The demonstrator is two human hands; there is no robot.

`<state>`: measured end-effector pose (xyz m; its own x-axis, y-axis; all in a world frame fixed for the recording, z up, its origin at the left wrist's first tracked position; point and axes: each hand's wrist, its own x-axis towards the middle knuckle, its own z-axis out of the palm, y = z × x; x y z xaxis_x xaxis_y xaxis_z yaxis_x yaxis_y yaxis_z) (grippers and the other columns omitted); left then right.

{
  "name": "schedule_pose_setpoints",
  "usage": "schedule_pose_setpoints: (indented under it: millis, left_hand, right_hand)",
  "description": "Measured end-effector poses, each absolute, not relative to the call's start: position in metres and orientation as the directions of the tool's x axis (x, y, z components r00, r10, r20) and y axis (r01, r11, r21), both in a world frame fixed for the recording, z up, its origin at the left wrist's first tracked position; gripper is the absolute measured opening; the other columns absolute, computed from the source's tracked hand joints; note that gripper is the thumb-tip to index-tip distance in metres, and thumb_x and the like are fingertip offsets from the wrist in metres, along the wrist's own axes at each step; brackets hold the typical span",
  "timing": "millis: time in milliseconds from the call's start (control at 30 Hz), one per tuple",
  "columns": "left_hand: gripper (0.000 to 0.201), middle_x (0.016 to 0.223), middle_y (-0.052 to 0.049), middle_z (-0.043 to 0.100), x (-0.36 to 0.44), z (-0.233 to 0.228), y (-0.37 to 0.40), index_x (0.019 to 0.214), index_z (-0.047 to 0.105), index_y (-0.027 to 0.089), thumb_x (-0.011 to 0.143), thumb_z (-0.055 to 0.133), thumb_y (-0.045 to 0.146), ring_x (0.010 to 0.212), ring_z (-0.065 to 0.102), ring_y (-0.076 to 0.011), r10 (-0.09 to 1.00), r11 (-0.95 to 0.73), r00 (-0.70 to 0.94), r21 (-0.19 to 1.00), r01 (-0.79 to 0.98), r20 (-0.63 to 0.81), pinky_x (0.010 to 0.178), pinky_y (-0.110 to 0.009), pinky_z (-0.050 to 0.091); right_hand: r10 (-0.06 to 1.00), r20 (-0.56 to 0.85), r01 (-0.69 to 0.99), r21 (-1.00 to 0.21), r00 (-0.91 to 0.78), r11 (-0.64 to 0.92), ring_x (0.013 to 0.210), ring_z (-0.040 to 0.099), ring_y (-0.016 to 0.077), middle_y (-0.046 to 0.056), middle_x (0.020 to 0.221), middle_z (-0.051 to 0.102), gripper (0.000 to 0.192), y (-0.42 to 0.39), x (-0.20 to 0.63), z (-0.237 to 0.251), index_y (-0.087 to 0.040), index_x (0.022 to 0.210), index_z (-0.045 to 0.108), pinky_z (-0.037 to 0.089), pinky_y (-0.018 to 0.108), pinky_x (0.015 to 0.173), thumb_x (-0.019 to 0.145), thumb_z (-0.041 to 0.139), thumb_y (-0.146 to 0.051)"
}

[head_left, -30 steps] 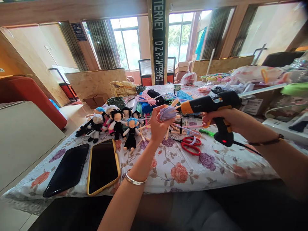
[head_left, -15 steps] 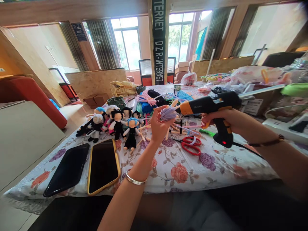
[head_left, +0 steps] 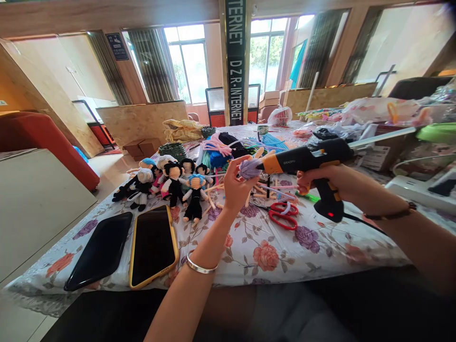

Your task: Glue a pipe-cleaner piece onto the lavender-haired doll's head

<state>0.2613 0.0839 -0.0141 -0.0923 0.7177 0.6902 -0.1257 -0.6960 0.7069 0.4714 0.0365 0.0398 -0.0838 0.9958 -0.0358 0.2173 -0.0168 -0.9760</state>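
Between its fingers my left hand (head_left: 235, 187) pinches a doll head (head_left: 250, 168) wound in fuzzy lavender strands, with a peach-coloured piece sticking up behind it. My right hand (head_left: 333, 183) is wrapped round the handle of a black and orange hot glue gun (head_left: 302, 159), whose red light glows at the base. The gun's nozzle points left and meets the right side of the lavender head. A clear glue stick (head_left: 384, 136) juts from its rear. Beneath the gun, red-handled scissors (head_left: 283, 214) lie on the floral tablecloth (head_left: 242, 251).
Several finished fuzzy dolls (head_left: 174, 183) are grouped on the left. In front of them lie a dark phone (head_left: 103, 251) and a yellow-cased phone (head_left: 154, 247). Bundles of pipe cleaners (head_left: 217, 147) are heaped behind my hands. A white power strip (head_left: 423, 192) stands at right.
The glue gun has shifted slightly and tilted, its nozzle now further over the lavender head. My left hand stays nearly in place.
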Motion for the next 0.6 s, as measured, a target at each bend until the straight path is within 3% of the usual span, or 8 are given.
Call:
schedule_pose_setpoints:
  millis: [600]
  left_hand:
    - [0.049,0.100,-0.001,0.064,0.2619,-0.0143,0.0844,0.099,0.063,0.024,0.054,0.074,0.008,0.084,0.057,-0.0133,0.730,-0.682,-0.094,0.712,-0.168,0.677,0.068,-0.023,0.047]
  right_hand:
    - [0.996,-0.063,0.242,-0.969,-0.056,-0.048,0.052,0.053,0.0091,0.000,0.051,0.057,0.011,0.0308,0.4661,0.0449,-0.015,0.051,0.058,0.040,0.020,0.053,0.053,0.066,-0.022]
